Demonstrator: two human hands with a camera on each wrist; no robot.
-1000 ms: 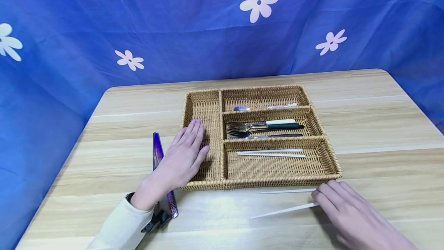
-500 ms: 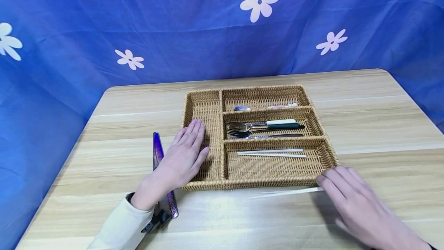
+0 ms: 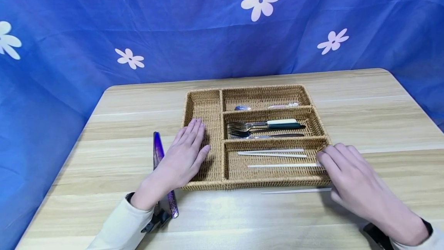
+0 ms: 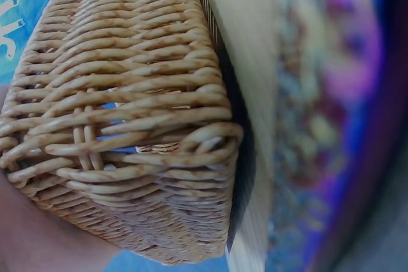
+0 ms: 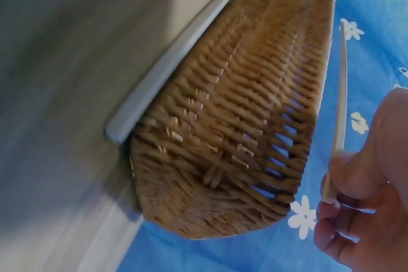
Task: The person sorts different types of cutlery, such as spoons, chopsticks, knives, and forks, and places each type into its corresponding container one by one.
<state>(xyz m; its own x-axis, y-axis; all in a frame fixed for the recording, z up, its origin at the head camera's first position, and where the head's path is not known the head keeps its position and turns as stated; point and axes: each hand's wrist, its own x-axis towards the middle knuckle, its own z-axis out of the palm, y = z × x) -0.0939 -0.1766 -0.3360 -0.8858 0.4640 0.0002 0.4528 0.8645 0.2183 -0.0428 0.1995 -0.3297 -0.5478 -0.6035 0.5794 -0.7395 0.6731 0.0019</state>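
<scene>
on my head feed, a blue cloth (image 3: 194, 41) with white flowers hangs beyond both sets of fingers, and a wooden table (image 3: 374, 119) spreads beneath them. between the two hands sits a woven tray (image 3: 277, 182) of four compartments. the left hand (image 3: 184, 161) reaches over its left wall, four fingers straight and side by side, thumb apart, in the long left compartment; i can't tell whether the tips touch its floor. the right hand (image 3: 350, 184) is at the tray's near right corner, thumb and fingers clamped on the end of a held chopstick (image 3: 284, 165); my right wrist view shows that pinch well.

behind the left fingers, partly hidden by the wrist, i have a glossy purple thing (image 3: 158, 147). the held chopstick points leftward from the right fingers, over the nearest right-side compartment. below those fingers, a loose chopstick (image 3: 295, 191) lies on the table just beside the tray's near wall. left of the right fingertips, two chopsticks (image 3: 277, 154) rest in that nearest compartment. farther out from them, forks (image 3: 243, 127) and handled cutlery (image 3: 281, 121) share the middle one, and i make out a spoon head (image 3: 243, 108) in the farthest.
</scene>
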